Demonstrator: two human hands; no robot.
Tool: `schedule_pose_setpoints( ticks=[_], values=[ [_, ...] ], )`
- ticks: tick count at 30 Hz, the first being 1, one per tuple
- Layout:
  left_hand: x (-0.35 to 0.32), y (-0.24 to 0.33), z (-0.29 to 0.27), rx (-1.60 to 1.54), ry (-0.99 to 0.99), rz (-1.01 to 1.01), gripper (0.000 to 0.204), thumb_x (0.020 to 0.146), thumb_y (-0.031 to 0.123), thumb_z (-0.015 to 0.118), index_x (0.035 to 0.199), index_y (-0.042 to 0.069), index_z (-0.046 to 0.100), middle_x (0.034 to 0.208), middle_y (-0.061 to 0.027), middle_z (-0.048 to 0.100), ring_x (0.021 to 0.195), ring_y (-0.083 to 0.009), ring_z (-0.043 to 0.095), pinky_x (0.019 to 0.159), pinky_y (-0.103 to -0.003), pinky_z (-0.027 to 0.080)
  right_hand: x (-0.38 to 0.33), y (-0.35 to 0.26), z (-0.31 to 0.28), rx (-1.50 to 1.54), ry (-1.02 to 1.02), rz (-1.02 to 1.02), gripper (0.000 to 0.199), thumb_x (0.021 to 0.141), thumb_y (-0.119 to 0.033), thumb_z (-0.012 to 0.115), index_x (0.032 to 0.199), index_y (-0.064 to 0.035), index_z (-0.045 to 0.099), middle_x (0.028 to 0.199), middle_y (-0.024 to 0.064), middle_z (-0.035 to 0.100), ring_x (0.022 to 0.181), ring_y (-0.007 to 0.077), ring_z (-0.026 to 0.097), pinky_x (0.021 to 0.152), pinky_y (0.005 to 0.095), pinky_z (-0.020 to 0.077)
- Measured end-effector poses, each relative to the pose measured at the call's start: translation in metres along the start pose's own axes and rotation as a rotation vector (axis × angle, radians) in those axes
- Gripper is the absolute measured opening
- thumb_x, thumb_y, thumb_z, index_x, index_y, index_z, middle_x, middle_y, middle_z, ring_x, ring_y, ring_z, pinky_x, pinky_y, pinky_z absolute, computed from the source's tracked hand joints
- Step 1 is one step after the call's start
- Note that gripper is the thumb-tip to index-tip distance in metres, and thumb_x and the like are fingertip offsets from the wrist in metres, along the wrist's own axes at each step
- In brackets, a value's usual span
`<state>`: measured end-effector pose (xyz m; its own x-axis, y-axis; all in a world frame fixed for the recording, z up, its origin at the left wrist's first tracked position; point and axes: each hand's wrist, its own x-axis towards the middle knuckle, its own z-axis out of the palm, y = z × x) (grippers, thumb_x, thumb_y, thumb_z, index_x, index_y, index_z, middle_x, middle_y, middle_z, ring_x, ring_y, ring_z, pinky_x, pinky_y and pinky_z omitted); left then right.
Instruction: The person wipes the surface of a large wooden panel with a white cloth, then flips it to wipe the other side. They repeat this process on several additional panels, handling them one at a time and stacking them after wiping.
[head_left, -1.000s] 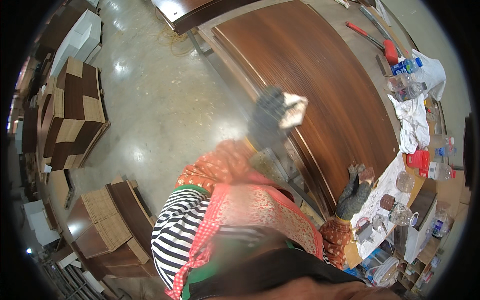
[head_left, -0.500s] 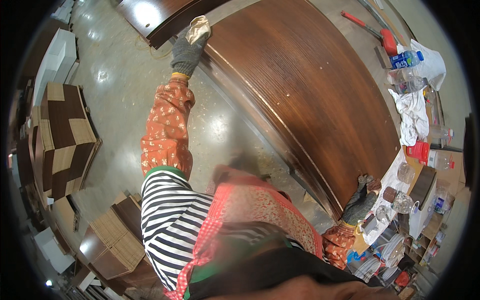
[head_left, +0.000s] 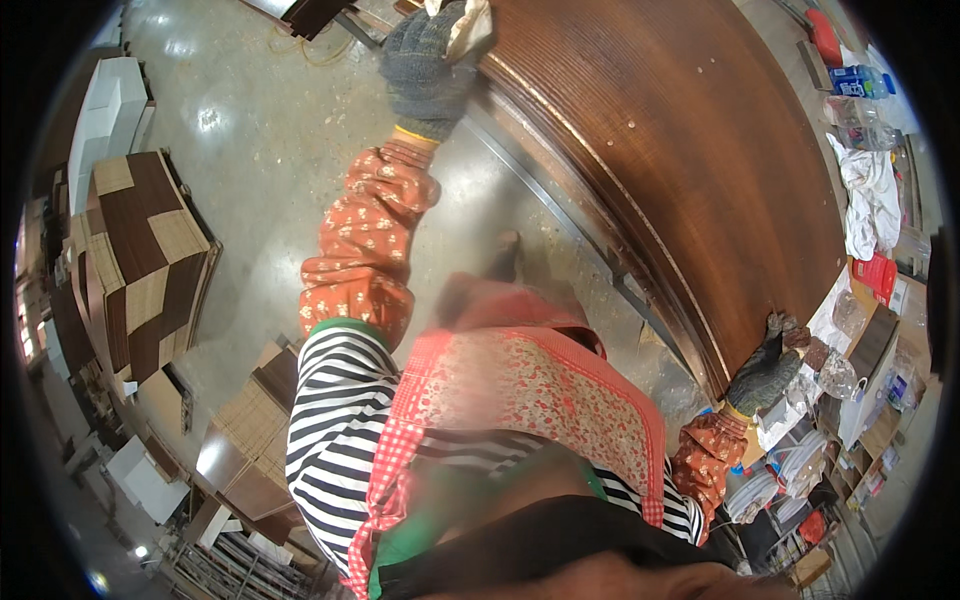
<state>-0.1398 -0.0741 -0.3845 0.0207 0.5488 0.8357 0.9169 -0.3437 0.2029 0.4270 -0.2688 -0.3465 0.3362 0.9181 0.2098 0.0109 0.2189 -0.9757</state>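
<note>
A dark brown wood-grain panel (head_left: 680, 170) with a curved outline fills the upper right. My left hand (head_left: 430, 75), in a grey knit glove, is at its far left edge, closed on a bunched cream cloth (head_left: 470, 28). At the near right corner of the panel is my right hand (head_left: 762, 378), in a darker grey glove. Its fingers look bent over the panel's surface beside a small brown lump (head_left: 796, 332); whether that is a held thing or stained glove fingers is unclear. A metal frame (head_left: 535, 190) shows beneath the panel's left edge.
Along the panel's right side stand plastic bottles (head_left: 862, 82), a white cloth (head_left: 868, 200) and a red container (head_left: 875, 277). Stacked brown and tan boards (head_left: 145, 260) lie on the left, with more boards (head_left: 245, 440) nearer. Pale concrete floor (head_left: 250, 130) lies between.
The view has shifted, so the panel and bottles sit farther right and higher. My left hand stays at the panel's left edge with the cloth, now appearing nearer. My right hand remains at the near corner.
</note>
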Motion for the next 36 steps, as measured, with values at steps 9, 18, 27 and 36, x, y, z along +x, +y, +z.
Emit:
schedule_pose_setpoints(
  ticks=[9, 18, 27, 36],
  values=[
    [-0.033, 0.2, -0.02, -0.895, -0.222, -0.158, 0.031, 0.089, 0.01, 0.064, 0.12, 0.007, 0.064, 0.087, -0.0078, 0.067, 0.075, -0.0188, 0.066, 0.064, -0.034, 0.051, -0.003, -0.001, 0.006, -0.054, 0.022, -0.038, 0.048, 0.098, -0.043, 0.059, 0.122, -0.0011, 0.059, 0.122, 0.0154, 0.062, 0.118, 0.0323, 0.056, 0.108, 0.049, 0.0415],
    [-0.02, 0.107, -0.008, -0.274, -0.044, -0.06, 0.035, 0.091, 0.008, 0.063, 0.126, 0.003, 0.059, 0.12, -0.0106, 0.066, 0.106, -0.0209, 0.066, 0.078, -0.026, 0.056, 0.0, -0.018, 0.022, 0.101, 0.073, 0.014, 0.038, 0.093, -0.033, 0.068, 0.115, -0.0028, 0.059, 0.109, 0.0113, 0.063, 0.108, 0.0261, 0.06, 0.097, 0.0426, 0.0515],
    [0.013, -0.049, 0.004, -0.124, -0.158, -0.406, 0.051, 0.087, 0.031, 0.074, 0.128, 0.003, 0.06, 0.124, -0.0183, 0.065, 0.114, -0.035, 0.063, 0.098, -0.041, 0.049, -0.006, -0.023, 0.029, 0.047, 0.156, -0.036, 0.046, 0.095, -0.033, 0.067, 0.125, -0.0003, 0.056, 0.115, 0.0087, 0.058, 0.112, 0.0246, 0.056, 0.1, 0.0434, 0.0467],
    [0.056, -0.106, -0.024, -0.794, -0.541, -0.786, 0.038, 0.089, 0.019, 0.074, 0.121, -0.001, 0.066, 0.106, -0.0074, 0.073, 0.09, -0.0145, 0.069, 0.08, -0.028, 0.054, -0.033, -0.025, 0.178, 0.0, 0.337, -0.078, 0.055, 0.096, -0.016, 0.065, 0.145, -0.0055, 0.043, 0.128, 0.0111, 0.054, 0.105, 0.0205, 0.059, 0.091, 0.0391, 0.0533]
  ],
)
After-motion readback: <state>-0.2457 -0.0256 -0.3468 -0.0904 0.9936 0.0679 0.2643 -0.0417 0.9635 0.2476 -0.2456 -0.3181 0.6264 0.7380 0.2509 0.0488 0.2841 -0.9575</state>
